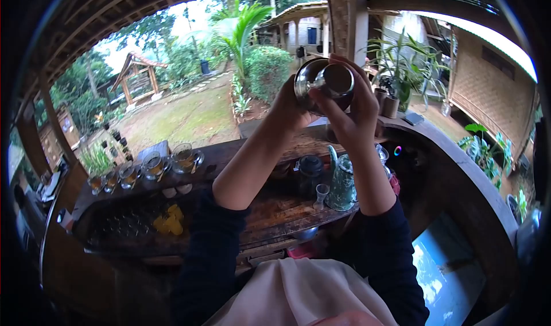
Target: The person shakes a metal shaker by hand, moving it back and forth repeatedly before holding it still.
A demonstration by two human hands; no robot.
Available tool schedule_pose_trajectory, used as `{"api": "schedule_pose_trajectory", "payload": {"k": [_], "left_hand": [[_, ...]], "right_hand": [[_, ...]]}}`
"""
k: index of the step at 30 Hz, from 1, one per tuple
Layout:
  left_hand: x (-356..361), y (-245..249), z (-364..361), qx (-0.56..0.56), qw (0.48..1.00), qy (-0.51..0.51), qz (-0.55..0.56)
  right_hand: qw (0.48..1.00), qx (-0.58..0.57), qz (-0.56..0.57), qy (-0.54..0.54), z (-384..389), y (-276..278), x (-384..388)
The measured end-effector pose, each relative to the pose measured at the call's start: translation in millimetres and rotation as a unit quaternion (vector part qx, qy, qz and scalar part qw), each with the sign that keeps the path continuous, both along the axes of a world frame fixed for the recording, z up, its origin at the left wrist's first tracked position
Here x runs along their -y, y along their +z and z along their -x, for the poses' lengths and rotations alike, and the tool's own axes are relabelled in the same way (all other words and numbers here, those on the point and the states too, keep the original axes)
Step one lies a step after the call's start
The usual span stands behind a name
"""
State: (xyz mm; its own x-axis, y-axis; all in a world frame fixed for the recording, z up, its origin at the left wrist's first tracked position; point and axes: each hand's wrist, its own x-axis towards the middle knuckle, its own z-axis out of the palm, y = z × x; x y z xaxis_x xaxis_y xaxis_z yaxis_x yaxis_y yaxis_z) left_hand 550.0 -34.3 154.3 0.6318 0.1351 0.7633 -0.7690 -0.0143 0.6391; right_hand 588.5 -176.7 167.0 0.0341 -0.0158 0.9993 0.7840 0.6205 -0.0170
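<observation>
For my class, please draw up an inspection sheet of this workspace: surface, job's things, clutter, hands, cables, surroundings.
Surface: dark wooden counter, unevenly toned.
Job's things: shiny metal vessel, held up, a round opening facing the camera.
Clutter: teal speckled kettle, small clear cup, dark lidded jar, yellow items too unclear to name, row of glasses with drink in them.
Hands: left hand and right hand both hold the metal vessel.
Cables: nothing seen.
Surroundings: garden lawn beyond the counter; leafy plants at right.
</observation>
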Motion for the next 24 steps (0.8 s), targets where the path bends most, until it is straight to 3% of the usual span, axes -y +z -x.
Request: {"api": "schedule_pose_trajectory", "payload": {"k": [1,2,5,7,10,11,12,13,14,15,16,17,18,19,20,21,22,23,24], "left_hand": [[11,-7,13,-0.025,0.982,-0.062,0.179],[17,-6,28,-0.019,0.982,-0.05,0.181],[36,-15,81,-0.152,0.909,-0.264,0.283],[63,-38,85,0.12,0.945,-0.288,0.104],[27,-42,109,0.025,0.964,-0.257,0.069],[19,-44,116,-0.025,0.915,-0.308,0.261],[-17,-58,112,-0.023,0.913,-0.296,0.281],[-50,-72,107,-0.02,0.91,-0.283,0.302],[-53,-74,106,-0.015,0.911,-0.274,0.309],[-52,-71,103,0.006,0.976,-0.016,0.215],[-52,-67,106,0.025,0.964,0.245,0.102],[-50,-68,116,0.027,0.962,0.253,0.095],[-24,-66,132,0.016,0.956,0.231,0.181],[4,-66,149,0.005,0.941,0.207,0.269],[30,-60,167,-0.011,0.937,0.018,0.349],[49,-61,182,-0.024,0.893,-0.173,0.414],[39,-95,184,0.045,0.871,-0.256,0.416],[55,-103,185,0.141,0.942,-0.024,0.304],[52,-105,196,0.137,0.943,-0.032,0.303]], "right_hand": [[0.998,-0.038,0.037,0.036,7,1,0],[0.999,0.043,0.004,0.028,18,0,7],[0.95,0.307,-0.063,-0.007,45,-30,45],[0.937,0.324,-0.118,0.057,51,-41,30],[0.869,0.361,-0.279,0.192,64,-64,1],[0.919,0.32,-0.163,0.163,57,-59,-11],[0.951,0.275,-0.039,0.133,49,-48,-33],[0.961,0.212,-0.085,0.155,46,-45,-76],[0.981,0.067,0.011,0.182,53,-43,-95],[0.971,-0.078,0.106,0.202,62,-41,-103],[0.969,-0.075,0.107,0.211,67,-42,-103],[0.978,0.001,0.013,0.21,71,-43,-99],[0.973,0.074,-0.08,0.205,77,-45,-90],[0.976,0.114,-0.058,0.174,90,-47,-60],[0.962,0.216,-0.007,0.166,94,-52,-27],[0.925,0.321,-0.084,0.184,95,-66,-14],[0.86,0.093,-0.425,0.267,156,-101,-57],[0.86,0.088,-0.423,0.272,157,-100,-57],[0.857,0.137,-0.365,0.337,151,-99,-53]]}}
